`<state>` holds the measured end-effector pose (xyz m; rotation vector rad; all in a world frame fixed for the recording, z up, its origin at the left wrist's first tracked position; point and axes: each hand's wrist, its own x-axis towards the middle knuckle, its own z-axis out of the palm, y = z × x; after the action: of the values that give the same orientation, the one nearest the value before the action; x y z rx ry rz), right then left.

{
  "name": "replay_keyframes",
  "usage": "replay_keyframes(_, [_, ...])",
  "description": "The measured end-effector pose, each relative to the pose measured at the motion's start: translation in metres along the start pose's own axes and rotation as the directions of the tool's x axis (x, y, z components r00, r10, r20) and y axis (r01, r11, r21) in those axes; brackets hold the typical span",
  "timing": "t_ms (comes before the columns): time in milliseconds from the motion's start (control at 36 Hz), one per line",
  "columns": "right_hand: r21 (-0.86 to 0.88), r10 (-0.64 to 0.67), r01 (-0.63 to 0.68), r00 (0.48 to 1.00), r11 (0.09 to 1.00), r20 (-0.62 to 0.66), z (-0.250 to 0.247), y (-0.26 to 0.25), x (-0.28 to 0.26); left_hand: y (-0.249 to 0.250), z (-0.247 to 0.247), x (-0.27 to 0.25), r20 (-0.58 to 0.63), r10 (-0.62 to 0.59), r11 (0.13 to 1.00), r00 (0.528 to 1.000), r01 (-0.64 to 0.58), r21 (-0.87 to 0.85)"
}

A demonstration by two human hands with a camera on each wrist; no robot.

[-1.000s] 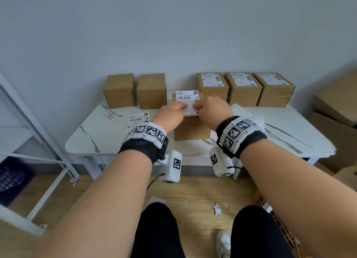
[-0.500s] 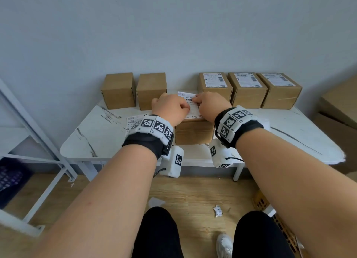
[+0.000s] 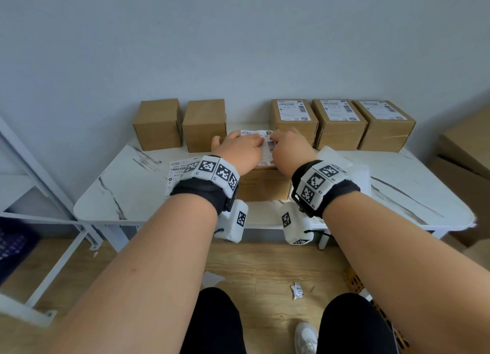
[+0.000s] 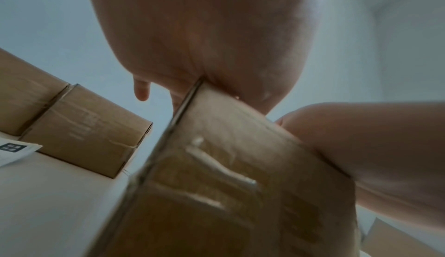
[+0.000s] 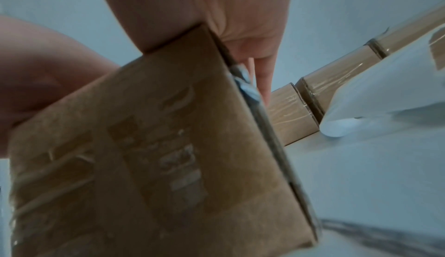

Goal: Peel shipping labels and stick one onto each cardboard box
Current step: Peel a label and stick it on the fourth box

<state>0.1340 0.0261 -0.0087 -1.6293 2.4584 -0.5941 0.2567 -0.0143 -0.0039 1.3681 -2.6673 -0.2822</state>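
A cardboard box (image 3: 265, 185) stands in the middle of the white table (image 3: 127, 194). On its top lies a white shipping label (image 3: 268, 148). My left hand (image 3: 238, 149) and right hand (image 3: 289, 148) both lie flat on the label and press it onto the box top. The left wrist view shows my left hand's palm (image 4: 204, 33) resting on the box (image 4: 240, 185). In the right wrist view my right hand (image 5: 204, 4) covers the box's (image 5: 156, 156) top edge, fingers reaching past it. Two plain boxes (image 3: 157, 124) (image 3: 205, 124) stand at the back left. Three labelled boxes (image 3: 293, 117) stand at the back right.
A sheet of labels (image 3: 179, 170) lies on the table left of my left wrist. White backing paper (image 3: 355, 168) lies right of my right wrist. Large cartons (image 3: 466, 146) stand at the far right, a metal rack (image 3: 39, 184) at the left. Paper scraps (image 3: 297, 290) litter the wooden floor.
Both hands have slid further over the label toward the box's far edge. The label, earlier raised at its far end, now lies flat under them.
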Motion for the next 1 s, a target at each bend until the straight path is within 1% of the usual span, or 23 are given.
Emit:
replay_keyframes(56, [-0.004,-0.02,0.02,1.0,1.0,-0.004,0.0,0.001,-0.001,-0.001,-0.001,0.004,0.017,-0.015,1.0,1.0,0.015,0.023])
replay_keyframes(111, [-0.014,-0.069,0.069,0.998,0.998,0.008,-0.001,0.002,-0.002,-0.001,0.0,0.007,0.023,-0.04,0.998,0.999,0.038,0.05])
replay_keyframes(222, [-0.07,-0.127,0.132,0.989,0.989,0.079,-0.004,0.002,0.0,0.001,0.003,0.011,0.012,-0.084,0.993,0.996,0.083,0.079])
replay_keyframes(361, [-0.159,-0.208,0.23,0.968,0.96,0.143,-0.009,0.001,0.001,0.001,0.01,0.011,-0.019,-0.151,0.988,0.988,0.15,-0.047])
replay_keyframes(472, [-0.247,-0.224,0.262,0.96,0.933,0.169,-0.011,-0.003,0.001,-0.003,0.013,0.012,-0.013,-0.177,0.981,0.984,0.176,-0.08])
replay_keyframes(528, [-0.263,-0.216,0.259,0.96,0.93,0.18,-0.012,-0.005,0.001,-0.004,0.013,0.013,-0.003,-0.183,0.98,0.983,0.182,-0.078])
replay_keyframes(778, [-0.183,-0.149,0.18,0.974,0.967,0.169,-0.009,-0.012,0.005,-0.003,0.012,0.012,0.0,-0.199,0.975,0.98,0.198,-0.1])
replay_keyframes(917, [-0.214,-0.124,0.147,0.985,0.966,0.117,-0.006,-0.01,0.004,-0.002,0.012,0.01,0.017,-0.211,0.969,0.977,0.211,-0.127])
replay_keyframes(1000, [-0.2,-0.094,0.11,0.992,0.974,0.088,-0.005,-0.008,0.001,-0.001,0.013,0.01,0.017,-0.211,0.969,0.977,0.211,-0.126])
